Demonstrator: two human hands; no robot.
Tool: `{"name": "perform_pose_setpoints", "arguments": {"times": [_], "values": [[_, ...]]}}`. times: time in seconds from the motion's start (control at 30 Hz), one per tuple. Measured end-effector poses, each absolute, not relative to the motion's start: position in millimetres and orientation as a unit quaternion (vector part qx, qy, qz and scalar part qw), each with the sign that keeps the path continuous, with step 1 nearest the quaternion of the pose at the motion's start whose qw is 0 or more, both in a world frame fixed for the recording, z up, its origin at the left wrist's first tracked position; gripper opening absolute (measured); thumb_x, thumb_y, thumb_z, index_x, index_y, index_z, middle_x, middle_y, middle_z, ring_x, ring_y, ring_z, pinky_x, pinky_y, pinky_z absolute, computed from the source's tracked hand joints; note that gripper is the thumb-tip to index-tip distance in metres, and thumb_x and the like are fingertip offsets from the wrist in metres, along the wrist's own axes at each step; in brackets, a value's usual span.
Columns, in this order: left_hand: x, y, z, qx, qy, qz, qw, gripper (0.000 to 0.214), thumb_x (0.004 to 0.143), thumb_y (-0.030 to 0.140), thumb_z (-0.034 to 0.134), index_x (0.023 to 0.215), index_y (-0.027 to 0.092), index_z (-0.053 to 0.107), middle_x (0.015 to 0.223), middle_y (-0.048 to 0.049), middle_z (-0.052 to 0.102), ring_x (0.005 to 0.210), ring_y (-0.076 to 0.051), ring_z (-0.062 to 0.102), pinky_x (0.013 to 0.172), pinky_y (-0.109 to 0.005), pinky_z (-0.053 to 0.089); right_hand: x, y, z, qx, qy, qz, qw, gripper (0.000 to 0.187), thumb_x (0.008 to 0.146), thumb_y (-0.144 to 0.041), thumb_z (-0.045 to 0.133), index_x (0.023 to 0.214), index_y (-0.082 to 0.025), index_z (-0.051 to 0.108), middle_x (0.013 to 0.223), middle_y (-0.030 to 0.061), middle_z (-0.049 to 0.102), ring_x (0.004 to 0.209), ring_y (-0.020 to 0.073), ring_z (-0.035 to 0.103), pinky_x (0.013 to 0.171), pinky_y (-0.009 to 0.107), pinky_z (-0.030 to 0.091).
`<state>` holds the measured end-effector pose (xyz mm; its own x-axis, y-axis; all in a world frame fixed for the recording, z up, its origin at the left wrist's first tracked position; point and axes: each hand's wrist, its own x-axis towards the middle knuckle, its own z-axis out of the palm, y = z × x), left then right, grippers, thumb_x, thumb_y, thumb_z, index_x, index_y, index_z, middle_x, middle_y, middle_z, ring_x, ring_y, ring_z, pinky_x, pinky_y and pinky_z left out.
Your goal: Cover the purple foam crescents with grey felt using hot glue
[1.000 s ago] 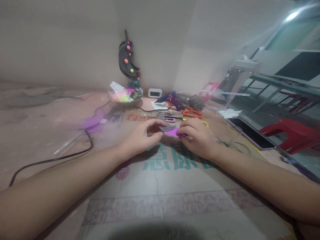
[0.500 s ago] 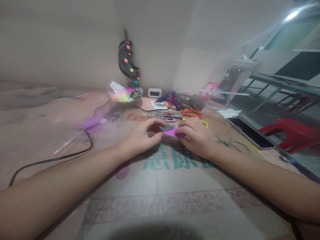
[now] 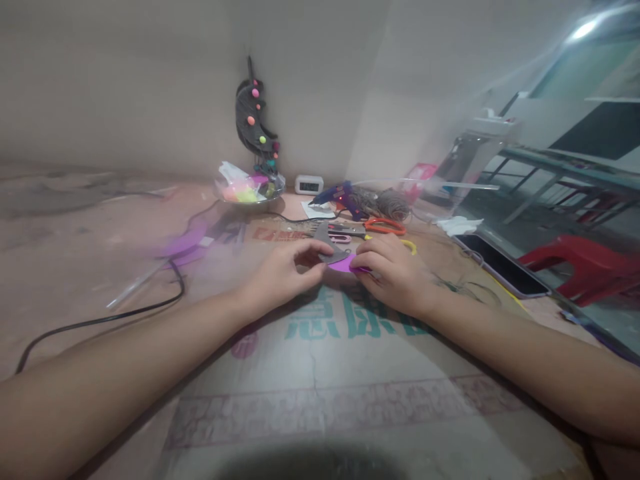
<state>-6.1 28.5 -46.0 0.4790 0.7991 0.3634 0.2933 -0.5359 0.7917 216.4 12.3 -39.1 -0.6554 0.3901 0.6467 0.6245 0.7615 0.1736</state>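
Over the cardboard (image 3: 250, 407), my left hand (image 3: 287, 270) pinches a grey curved, pointed piece (image 3: 330, 248) between thumb and fingers. The piece looks thin and crescent-like, its tip pointing up. Directly under it lies a purple flat piece (image 3: 343, 264), overlapped by the grey one. My right hand (image 3: 387, 270) closes its fingertips on the right end of that purple piece, so that end is hidden. Just beyond the hands are small pink-handled snips (image 3: 340, 239) and orange-handled scissors (image 3: 385, 227). A yellow handle (image 3: 410, 247) shows behind my right hand.
Behind stand a glue gun (image 3: 340, 197), grey yarn (image 3: 393, 203), a white digital clock (image 3: 309, 185) and a bowl (image 3: 253, 200) of scraps. A dark crescent ornament (image 3: 250, 120) with coloured balls rises there. A black cable (image 3: 100, 322) crosses the left; a phone (image 3: 505, 267) lies right.
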Motion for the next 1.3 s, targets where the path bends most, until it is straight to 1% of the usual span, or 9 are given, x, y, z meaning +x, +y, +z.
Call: {"name": "perform_pose_setpoints", "arguments": {"times": [0.3,0.47,0.57,0.73,0.87,1.1,1.3], "values": [[-5.7,28.5,-48.7,0.799,0.342,0.378,0.319,0.024,0.08,0.021,0.054,0.103,0.019,0.064,0.098,-0.0039,0.07,0.083,-0.015,0.065,0.081,-0.03,0.053,217.1,12.3,-39.6,-0.281,-0.887,-0.198,0.309,0.015,0.084,-0.009,0.048,0.081,-0.02,0.057,0.082,0.0053,0.063,0.077,0.0176,0.052,0.068,0.032,0.039],[-5.2,28.1,-47.8,0.797,0.346,0.381,0.317,0.023,0.08,0.02,0.055,0.101,0.019,0.064,0.096,-0.0032,0.07,0.081,-0.015,0.064,0.082,-0.031,0.053,217.7,12.8,-39.7,-0.282,-0.886,-0.205,0.305,0.015,0.085,-0.01,0.048,0.081,-0.02,0.057,0.081,0.0046,0.063,0.076,0.0172,0.052,0.067,0.032,0.038],[-5.7,27.5,-46.5,0.798,0.341,0.382,0.317,0.023,0.08,0.019,0.054,0.101,0.018,0.064,0.096,-0.0034,0.069,0.082,-0.015,0.064,0.082,-0.03,0.052,217.2,12.3,-39.1,-0.283,-0.887,-0.206,0.301,0.014,0.085,-0.01,0.048,0.081,-0.021,0.056,0.082,0.0044,0.062,0.076,0.0171,0.052,0.067,0.031,0.037],[-8.0,25.3,-43.7,0.796,0.336,0.375,0.337,0.029,0.08,0.016,0.049,0.106,0.018,0.062,0.1,-0.0047,0.068,0.087,-0.016,0.063,0.08,-0.029,0.052,216.0,11.3,-38.6,-0.275,-0.887,-0.21,0.304,0.012,0.085,-0.01,0.049,0.081,-0.02,0.056,0.082,0.0043,0.062,0.075,0.017,0.051,0.066,0.031,0.037],[-7.9,25.4,-44.4,0.796,0.337,0.377,0.332,0.027,0.079,0.018,0.052,0.104,0.018,0.062,0.1,-0.0045,0.068,0.085,-0.016,0.064,0.079,-0.029,0.052,216.5,11.7,-39.8,-0.278,-0.888,-0.203,0.306,0.013,0.085,-0.011,0.048,0.082,-0.02,0.056,0.082,0.0045,0.062,0.076,0.017,0.051,0.066,0.031,0.037],[-6.4,27.4,-46.3,0.796,0.338,0.377,0.333,0.025,0.079,0.022,0.054,0.103,0.018,0.062,0.094,-0.0043,0.069,0.081,-0.016,0.064,0.077,-0.029,0.053,215.2,10.4,-38.3,-0.271,-0.889,-0.202,0.309,0.013,0.085,-0.011,0.048,0.081,-0.02,0.057,0.081,0.0052,0.062,0.075,0.0174,0.052,0.065,0.031,0.037],[-6.8,27.0,-47.8,0.795,0.331,0.386,0.33,0.025,0.081,0.022,0.052,0.104,0.019,0.062,0.096,-0.0044,0.067,0.085,-0.016,0.063,0.078,-0.029,0.051,216.1,10.9,-38.7,-0.28,-0.889,-0.194,0.307,0.014,0.086,-0.012,0.048,0.081,-0.02,0.058,0.081,0.0049,0.061,0.076,0.0172,0.051,0.067,0.032,0.038]]}}
